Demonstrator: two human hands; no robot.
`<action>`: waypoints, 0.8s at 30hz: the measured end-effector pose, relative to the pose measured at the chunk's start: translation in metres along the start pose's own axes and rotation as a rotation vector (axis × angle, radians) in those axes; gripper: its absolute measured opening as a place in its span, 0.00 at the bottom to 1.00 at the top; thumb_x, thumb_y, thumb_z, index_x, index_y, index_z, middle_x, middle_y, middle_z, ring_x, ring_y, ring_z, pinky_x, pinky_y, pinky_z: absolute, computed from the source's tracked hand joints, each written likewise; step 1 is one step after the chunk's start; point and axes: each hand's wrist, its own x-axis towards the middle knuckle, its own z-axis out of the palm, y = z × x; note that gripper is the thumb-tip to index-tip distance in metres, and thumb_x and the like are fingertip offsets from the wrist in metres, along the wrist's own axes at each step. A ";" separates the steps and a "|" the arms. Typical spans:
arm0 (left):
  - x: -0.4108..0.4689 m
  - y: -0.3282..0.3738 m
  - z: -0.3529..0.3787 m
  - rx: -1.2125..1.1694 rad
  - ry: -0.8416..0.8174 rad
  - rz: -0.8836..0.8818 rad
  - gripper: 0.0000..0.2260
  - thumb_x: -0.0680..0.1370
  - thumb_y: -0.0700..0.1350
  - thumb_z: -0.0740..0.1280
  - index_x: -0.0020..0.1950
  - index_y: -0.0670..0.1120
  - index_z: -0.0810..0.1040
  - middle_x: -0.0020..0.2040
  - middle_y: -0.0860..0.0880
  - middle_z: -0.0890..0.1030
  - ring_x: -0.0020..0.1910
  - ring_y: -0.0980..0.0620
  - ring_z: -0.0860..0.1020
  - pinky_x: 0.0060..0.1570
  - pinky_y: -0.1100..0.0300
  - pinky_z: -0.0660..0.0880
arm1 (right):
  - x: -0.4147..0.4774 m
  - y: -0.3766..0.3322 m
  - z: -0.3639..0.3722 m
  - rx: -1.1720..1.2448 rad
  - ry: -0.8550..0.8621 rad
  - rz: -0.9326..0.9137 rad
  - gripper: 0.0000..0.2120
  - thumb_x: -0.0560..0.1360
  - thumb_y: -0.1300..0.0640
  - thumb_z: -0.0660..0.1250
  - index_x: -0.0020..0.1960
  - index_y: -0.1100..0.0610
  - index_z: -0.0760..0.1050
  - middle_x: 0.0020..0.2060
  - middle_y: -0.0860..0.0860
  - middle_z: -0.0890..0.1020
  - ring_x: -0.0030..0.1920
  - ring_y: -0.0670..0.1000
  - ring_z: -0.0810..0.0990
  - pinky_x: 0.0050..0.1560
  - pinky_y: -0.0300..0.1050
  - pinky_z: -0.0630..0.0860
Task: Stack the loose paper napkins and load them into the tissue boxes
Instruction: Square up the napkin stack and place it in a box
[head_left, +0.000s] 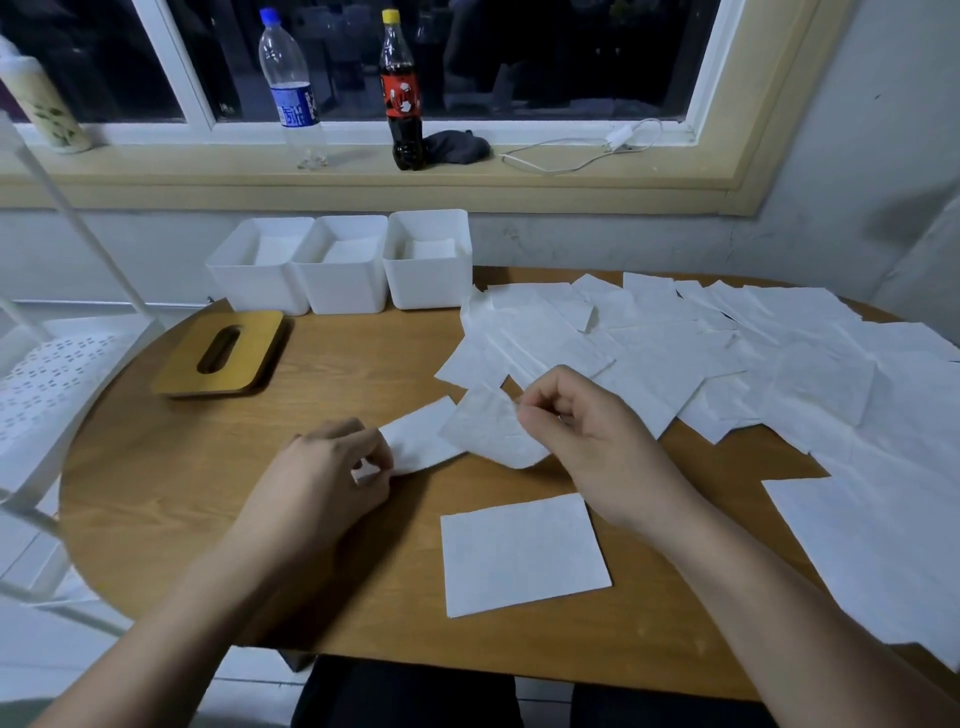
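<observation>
Head view: left hand (322, 467) and right hand (587, 441) each pinched thin napkins (493, 434); a hard tug risked tearing or crumpling them.

The left hand (322, 467) and right hand (587, 431) are bare, and both forearms (769, 597) are bare down to the frame's lower edge. Dark, near-black trousers (405, 696) cover both legs, seen low in view

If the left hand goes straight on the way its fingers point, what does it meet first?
Probably the curled napkin that the right hand pinches; the left hand points right, past its own napkin. Depth is unclear.
</observation>
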 end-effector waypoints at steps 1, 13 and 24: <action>-0.007 0.000 0.000 -0.012 -0.020 0.010 0.07 0.78 0.51 0.76 0.48 0.62 0.79 0.51 0.62 0.77 0.45 0.61 0.77 0.45 0.58 0.77 | -0.001 -0.002 -0.001 0.033 -0.002 0.001 0.05 0.85 0.54 0.67 0.51 0.50 0.79 0.43 0.42 0.82 0.44 0.41 0.79 0.47 0.35 0.75; -0.013 0.034 -0.041 -1.082 -0.274 -0.315 0.16 0.76 0.46 0.77 0.64 0.47 0.83 0.57 0.51 0.88 0.54 0.56 0.86 0.50 0.64 0.81 | 0.010 -0.012 0.017 0.519 -0.043 0.134 0.07 0.86 0.59 0.65 0.52 0.57 0.82 0.47 0.50 0.84 0.50 0.48 0.82 0.59 0.51 0.77; 0.007 0.010 -0.029 -0.925 -0.136 -0.631 0.11 0.74 0.48 0.82 0.53 0.49 0.87 0.48 0.47 0.89 0.51 0.42 0.85 0.52 0.45 0.82 | 0.050 0.018 0.044 0.136 -0.027 0.281 0.11 0.80 0.50 0.75 0.58 0.54 0.80 0.48 0.49 0.88 0.39 0.44 0.86 0.39 0.35 0.80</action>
